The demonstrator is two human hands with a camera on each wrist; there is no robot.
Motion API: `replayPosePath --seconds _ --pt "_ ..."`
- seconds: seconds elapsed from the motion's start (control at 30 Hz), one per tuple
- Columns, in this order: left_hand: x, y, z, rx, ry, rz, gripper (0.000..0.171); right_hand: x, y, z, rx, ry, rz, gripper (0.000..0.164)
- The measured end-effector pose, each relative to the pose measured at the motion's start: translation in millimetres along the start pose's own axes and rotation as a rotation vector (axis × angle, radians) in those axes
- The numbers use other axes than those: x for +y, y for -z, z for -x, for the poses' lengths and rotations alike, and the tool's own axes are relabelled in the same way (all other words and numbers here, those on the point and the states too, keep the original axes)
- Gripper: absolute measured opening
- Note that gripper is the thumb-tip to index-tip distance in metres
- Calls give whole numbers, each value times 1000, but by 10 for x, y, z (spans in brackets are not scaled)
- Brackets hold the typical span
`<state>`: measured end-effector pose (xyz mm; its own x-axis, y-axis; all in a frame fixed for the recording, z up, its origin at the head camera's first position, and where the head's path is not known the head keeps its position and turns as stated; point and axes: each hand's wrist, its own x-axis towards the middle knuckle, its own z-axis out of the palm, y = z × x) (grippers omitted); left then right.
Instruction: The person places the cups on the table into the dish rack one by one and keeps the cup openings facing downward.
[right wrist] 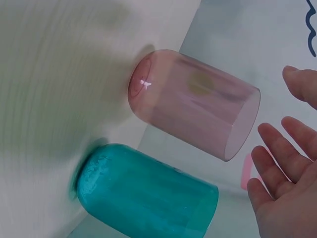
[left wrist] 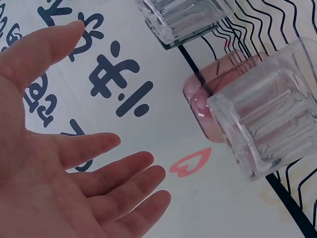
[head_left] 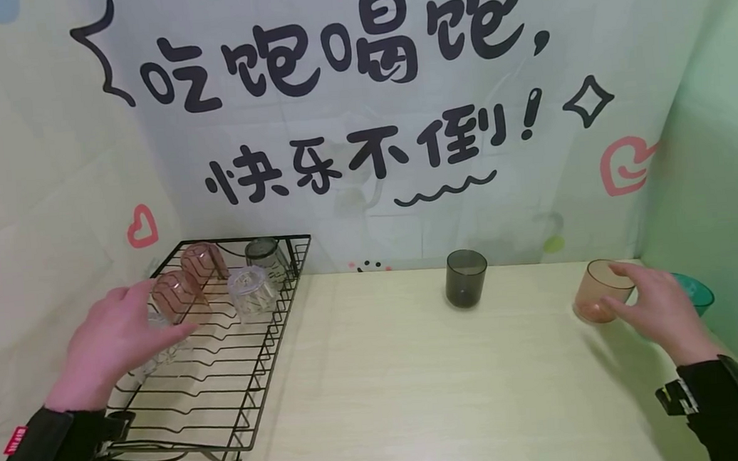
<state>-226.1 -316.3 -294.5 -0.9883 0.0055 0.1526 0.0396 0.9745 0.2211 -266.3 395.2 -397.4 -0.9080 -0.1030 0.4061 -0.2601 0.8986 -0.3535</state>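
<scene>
My left hand (head_left: 116, 337) hovers over the left side of a black wire dish rack (head_left: 230, 447), thumb and fingers spread, holding nothing. Near it, upside down on the wires, are clear glasses (left wrist: 267, 106) and pink glasses (head_left: 177, 294); the hand partly covers some in the head view. At the far right, my right hand (head_left: 660, 306) is beside an upright, see-through pink cup (head_left: 595, 293). Its thumb and fingers are parted near the rim, and the right wrist view shows a gap between them and the cup (right wrist: 193, 104). A teal cup (right wrist: 148, 191) stands close by, partly behind that hand.
A dark grey cup (head_left: 466, 279) stands upright near the back of the pale wooden table (head_left: 419, 391). A clear glass (head_left: 251, 290) and a smoky glass (head_left: 267, 257) sit inverted on the rack's right side. Printed cloth walls border the table at the back and sides.
</scene>
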Motion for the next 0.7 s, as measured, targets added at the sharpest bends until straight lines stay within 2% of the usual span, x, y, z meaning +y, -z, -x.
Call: replayPosePath --seconds 0.17,0.5,0.7 --pt "50 -20 6 11 1 4 120 13 -38 -33 -9 -9 29 59" --pt "136 -63 29 57 -59 27 107 49 -118 -58 1 19 47 58" --pt "217 -55 32 71 -95 36 80 62 -155 -80 14 23 52 59"
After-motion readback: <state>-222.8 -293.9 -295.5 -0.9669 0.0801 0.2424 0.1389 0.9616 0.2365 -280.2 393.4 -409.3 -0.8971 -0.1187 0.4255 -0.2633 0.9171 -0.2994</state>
